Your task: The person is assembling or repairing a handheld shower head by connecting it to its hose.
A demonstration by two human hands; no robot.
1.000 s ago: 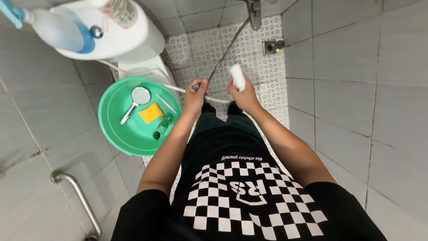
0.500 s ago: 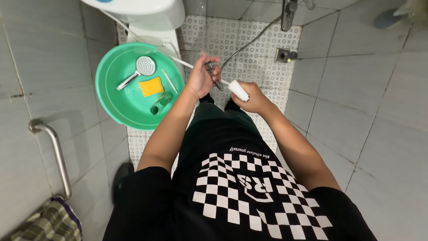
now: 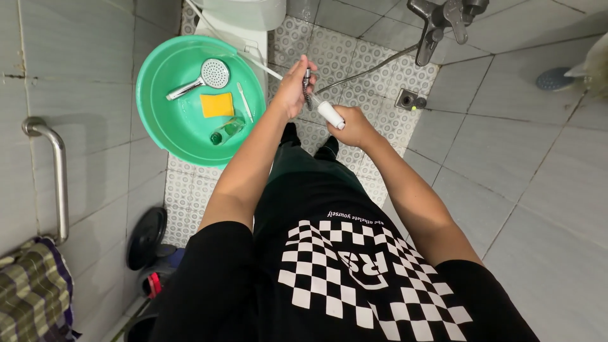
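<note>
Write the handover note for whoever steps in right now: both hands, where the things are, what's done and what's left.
Left hand: closed on the metal end of the shower hose, which runs up to the wall tap.
Right hand: closed on a white-handled brush, its tip set against the hose end.
Green basin on the floor at left holds the detached shower head, a yellow sponge, a thin white stick and a small clear bottle.
Done: shower head is off the hose and in the basin.
Left: hose end is under the brush; head is not yet back on.
</note>
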